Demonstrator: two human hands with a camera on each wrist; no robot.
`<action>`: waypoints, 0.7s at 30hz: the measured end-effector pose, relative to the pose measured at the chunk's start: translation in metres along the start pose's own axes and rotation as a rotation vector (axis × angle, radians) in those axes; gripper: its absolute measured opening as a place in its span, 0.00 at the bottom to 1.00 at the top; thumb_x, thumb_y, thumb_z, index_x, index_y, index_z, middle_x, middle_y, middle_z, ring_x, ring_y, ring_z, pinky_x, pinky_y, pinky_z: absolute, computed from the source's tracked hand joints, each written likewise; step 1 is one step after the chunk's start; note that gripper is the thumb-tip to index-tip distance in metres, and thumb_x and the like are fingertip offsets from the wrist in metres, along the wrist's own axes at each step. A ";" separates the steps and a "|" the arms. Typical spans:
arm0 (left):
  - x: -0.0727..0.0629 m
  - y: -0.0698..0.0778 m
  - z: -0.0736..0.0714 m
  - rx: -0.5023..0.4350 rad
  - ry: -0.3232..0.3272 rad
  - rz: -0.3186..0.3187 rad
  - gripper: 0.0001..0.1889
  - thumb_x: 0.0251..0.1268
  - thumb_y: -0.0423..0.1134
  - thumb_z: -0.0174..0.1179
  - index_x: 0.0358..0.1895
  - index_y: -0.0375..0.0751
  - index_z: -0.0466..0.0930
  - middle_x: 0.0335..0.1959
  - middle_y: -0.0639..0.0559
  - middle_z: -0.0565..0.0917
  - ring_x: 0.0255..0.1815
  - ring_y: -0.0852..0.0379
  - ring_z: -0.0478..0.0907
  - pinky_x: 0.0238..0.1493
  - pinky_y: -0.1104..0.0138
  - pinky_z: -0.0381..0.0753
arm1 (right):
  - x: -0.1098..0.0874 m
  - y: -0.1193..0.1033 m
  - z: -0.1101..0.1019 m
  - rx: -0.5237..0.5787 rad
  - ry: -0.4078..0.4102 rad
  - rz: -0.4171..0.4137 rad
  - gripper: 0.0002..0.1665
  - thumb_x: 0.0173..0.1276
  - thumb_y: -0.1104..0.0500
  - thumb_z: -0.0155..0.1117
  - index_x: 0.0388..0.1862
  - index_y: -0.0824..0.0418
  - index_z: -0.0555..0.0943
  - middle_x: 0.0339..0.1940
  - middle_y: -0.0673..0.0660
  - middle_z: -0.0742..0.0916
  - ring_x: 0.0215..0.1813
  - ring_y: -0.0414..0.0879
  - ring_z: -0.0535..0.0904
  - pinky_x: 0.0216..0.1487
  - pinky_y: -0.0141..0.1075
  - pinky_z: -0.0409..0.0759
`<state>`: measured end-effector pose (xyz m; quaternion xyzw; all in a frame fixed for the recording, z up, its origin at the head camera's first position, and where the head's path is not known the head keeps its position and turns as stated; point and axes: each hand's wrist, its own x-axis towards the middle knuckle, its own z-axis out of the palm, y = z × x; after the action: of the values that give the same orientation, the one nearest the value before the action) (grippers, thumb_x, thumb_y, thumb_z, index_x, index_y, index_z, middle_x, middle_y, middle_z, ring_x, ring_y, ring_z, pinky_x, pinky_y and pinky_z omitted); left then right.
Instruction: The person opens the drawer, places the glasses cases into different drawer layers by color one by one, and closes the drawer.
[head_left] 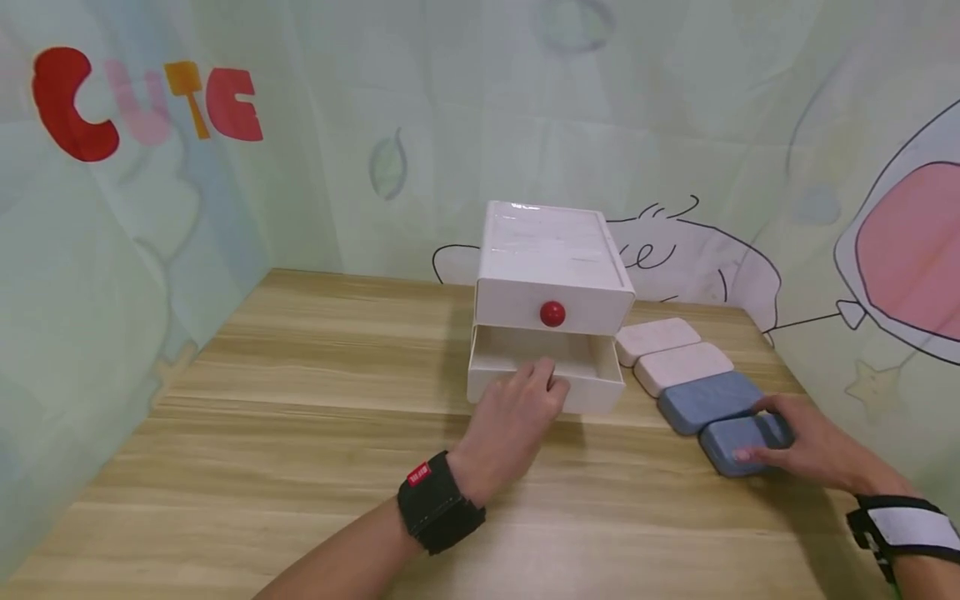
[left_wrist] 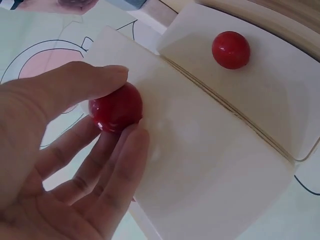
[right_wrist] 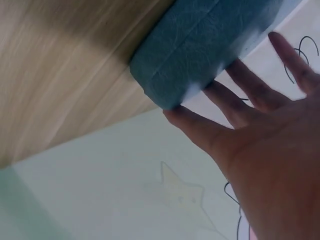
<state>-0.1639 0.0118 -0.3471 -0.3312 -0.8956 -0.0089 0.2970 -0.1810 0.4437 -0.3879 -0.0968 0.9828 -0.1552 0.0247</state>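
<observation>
Head view: looks down on a wooden tabletop [head_left: 322, 400] backed by a pale printed cloth [head_left: 337, 167], lettered CUTE at left and bearing a pink balloon [head_left: 915, 250] at right. Shows, toward the rear of the tabletop, a white cabinet [head_left: 555, 242], closed at the upper drawer [head_left: 510, 302] and pulled out at the lower drawer [head_left: 594, 395]. Shows also, at the front of the lower drawer, the left hand [head_left: 517, 412], with a black band [head_left: 441, 502] round the wrist; seen from the left wrist view, clamped by thumb and fingers on the red lower knob [left_wrist: 117, 107], apart from the matching upper knob [left_wrist: 231, 50]. Reveals, right of the cabinet, a slanting row of rounded blocks: two pale blocks [head_left: 684, 368] farther back, then the second blue block [head_left: 708, 400], then the nearest blue block [head_left: 731, 440], lying just beside its neighbour. Places the right hand [head_left: 813, 442] there, well apart from the left, pinching the nearest blue block between thumb and fingers. Shows, from the right wrist view, fingertips touching one edge of the same block; cannot tell whether resting fully on the tabletop or slightly raised
</observation>
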 end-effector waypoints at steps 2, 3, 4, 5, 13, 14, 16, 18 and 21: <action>0.000 0.001 -0.002 -0.002 -0.015 0.000 0.09 0.62 0.31 0.69 0.45 0.44 0.86 0.37 0.51 0.80 0.34 0.59 0.80 0.28 0.70 0.82 | -0.003 0.001 0.000 -0.018 -0.013 -0.034 0.53 0.48 0.40 0.84 0.64 0.68 0.72 0.61 0.79 0.75 0.61 0.72 0.72 0.55 0.66 0.71; -0.001 0.002 -0.003 -0.005 -0.022 0.000 0.10 0.62 0.30 0.69 0.45 0.43 0.86 0.37 0.51 0.80 0.34 0.59 0.80 0.27 0.70 0.81 | -0.004 0.002 0.000 -0.029 -0.014 -0.054 0.55 0.43 0.40 0.86 0.64 0.65 0.73 0.61 0.79 0.75 0.60 0.71 0.72 0.54 0.65 0.72; -0.001 0.002 -0.004 -0.006 -0.028 0.001 0.10 0.61 0.30 0.69 0.45 0.43 0.85 0.37 0.51 0.80 0.34 0.59 0.80 0.27 0.70 0.81 | -0.005 0.003 0.000 -0.043 -0.009 -0.078 0.55 0.40 0.42 0.87 0.64 0.63 0.73 0.60 0.78 0.75 0.59 0.70 0.73 0.53 0.64 0.73; -0.001 0.003 -0.005 0.000 -0.032 0.003 0.11 0.60 0.29 0.69 0.45 0.44 0.85 0.38 0.52 0.80 0.33 0.59 0.80 0.26 0.70 0.80 | -0.006 0.005 0.001 -0.055 -0.005 -0.099 0.54 0.38 0.44 0.88 0.63 0.61 0.73 0.59 0.78 0.75 0.58 0.70 0.73 0.52 0.63 0.74; -0.002 0.008 -0.010 0.039 -0.038 0.017 0.12 0.57 0.29 0.70 0.44 0.44 0.85 0.39 0.53 0.80 0.33 0.59 0.81 0.25 0.71 0.80 | -0.010 0.013 0.000 -0.050 0.019 -0.149 0.48 0.43 0.52 0.86 0.63 0.60 0.75 0.59 0.74 0.77 0.58 0.66 0.73 0.51 0.55 0.76; -0.002 0.009 -0.010 0.040 -0.040 0.017 0.12 0.57 0.29 0.70 0.44 0.44 0.85 0.39 0.53 0.80 0.32 0.59 0.80 0.24 0.71 0.80 | -0.011 0.013 0.000 -0.038 0.003 -0.131 0.48 0.44 0.51 0.86 0.64 0.61 0.75 0.60 0.75 0.76 0.59 0.67 0.72 0.52 0.59 0.75; -0.003 0.010 -0.012 0.041 -0.043 0.017 0.13 0.57 0.29 0.70 0.44 0.44 0.85 0.38 0.53 0.80 0.32 0.59 0.80 0.24 0.71 0.80 | -0.012 0.013 -0.001 -0.023 -0.021 -0.089 0.48 0.46 0.48 0.85 0.65 0.63 0.75 0.62 0.75 0.74 0.61 0.69 0.71 0.55 0.63 0.74; -0.003 0.011 -0.013 0.044 -0.052 0.017 0.13 0.56 0.29 0.70 0.45 0.44 0.85 0.37 0.53 0.80 0.32 0.59 0.80 0.24 0.71 0.80 | -0.014 0.012 -0.001 0.000 -0.047 -0.059 0.48 0.48 0.47 0.83 0.66 0.65 0.75 0.64 0.77 0.72 0.63 0.71 0.68 0.56 0.69 0.71; -0.004 0.012 -0.015 0.043 -0.067 0.012 0.14 0.55 0.30 0.71 0.46 0.45 0.85 0.37 0.54 0.80 0.32 0.59 0.81 0.25 0.70 0.81 | -0.016 0.012 0.000 0.012 -0.052 -0.048 0.48 0.49 0.45 0.83 0.66 0.62 0.75 0.64 0.75 0.71 0.63 0.70 0.68 0.56 0.70 0.70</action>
<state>-0.1462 0.0158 -0.3397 -0.3300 -0.9031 0.0235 0.2738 -0.1677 0.4580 -0.3912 -0.1240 0.9783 -0.1589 0.0473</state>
